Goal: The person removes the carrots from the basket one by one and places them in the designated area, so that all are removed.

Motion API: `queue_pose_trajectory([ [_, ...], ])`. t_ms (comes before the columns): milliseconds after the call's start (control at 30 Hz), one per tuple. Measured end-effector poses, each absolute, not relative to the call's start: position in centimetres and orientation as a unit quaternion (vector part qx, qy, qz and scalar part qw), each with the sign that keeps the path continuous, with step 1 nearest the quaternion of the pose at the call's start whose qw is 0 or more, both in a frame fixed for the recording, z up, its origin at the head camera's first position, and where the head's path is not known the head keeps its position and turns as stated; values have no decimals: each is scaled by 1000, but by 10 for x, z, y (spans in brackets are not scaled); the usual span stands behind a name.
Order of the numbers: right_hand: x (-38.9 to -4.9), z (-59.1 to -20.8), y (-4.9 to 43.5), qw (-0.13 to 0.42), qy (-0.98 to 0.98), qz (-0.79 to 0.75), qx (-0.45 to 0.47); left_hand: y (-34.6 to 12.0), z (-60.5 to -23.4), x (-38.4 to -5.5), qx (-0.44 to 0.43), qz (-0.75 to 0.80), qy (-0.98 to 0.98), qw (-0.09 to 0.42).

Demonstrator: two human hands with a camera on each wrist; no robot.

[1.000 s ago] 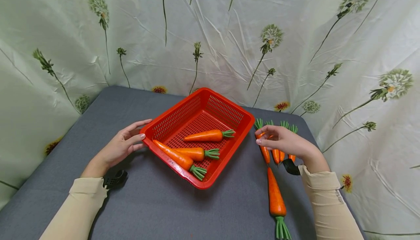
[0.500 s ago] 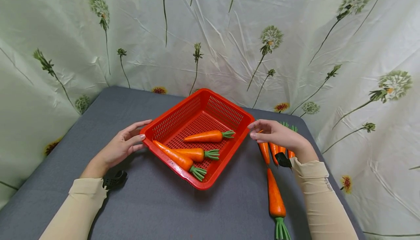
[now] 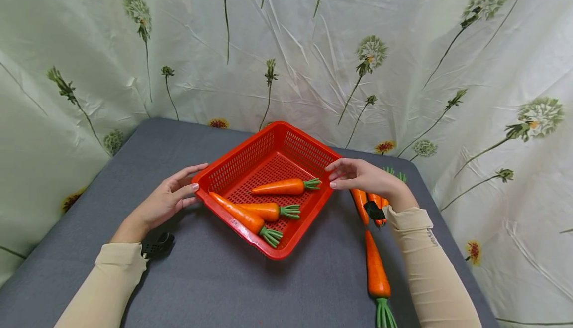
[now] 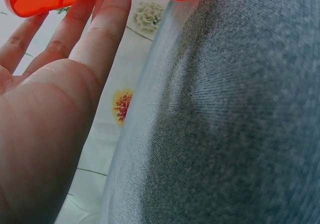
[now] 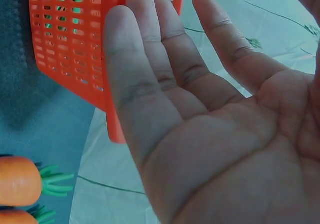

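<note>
A red plastic basket (image 3: 309, 216) stands on the grey cloth in the head view, with three carrots inside: one carrot (image 3: 279, 186) near the middle, another carrot (image 3: 265, 210) closer to the front, and a third carrot (image 3: 237, 213) along the front left wall. My left hand (image 3: 162, 203) touches the basket's left corner, fingers fairly straight and fingertips at the rim; the left wrist view shows this too. At the right rim is my right hand (image 3: 364, 176), fingers loosely extended; in the right wrist view its fingertips (image 5: 122, 27) lie against or very near the rim, contact unclear.
Several carrots (image 3: 359, 204) lie right of the basket, partly hidden beneath my right hand and wrist. A single carrot (image 3: 377, 268) lies closer to me, its leaves toward the front. A flower-printed curtain (image 3: 304, 59) hangs behind the table (image 3: 215, 288).
My right hand has moved left from above the carrots at the right to the basket's right rim. The left hand, the basket and the carrots have stayed put.
</note>
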State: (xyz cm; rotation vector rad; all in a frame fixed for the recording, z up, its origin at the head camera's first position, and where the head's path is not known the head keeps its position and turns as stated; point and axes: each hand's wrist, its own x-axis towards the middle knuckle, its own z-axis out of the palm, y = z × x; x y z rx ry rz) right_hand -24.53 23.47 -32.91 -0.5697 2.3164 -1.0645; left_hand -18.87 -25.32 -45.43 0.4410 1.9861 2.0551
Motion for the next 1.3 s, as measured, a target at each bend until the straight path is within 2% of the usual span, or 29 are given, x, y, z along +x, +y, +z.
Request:
queue_pose_trajectory([
  [1300,-302,-332,154,324,868,-296,-233,-255,-456,-190,148,703,684,125],
])
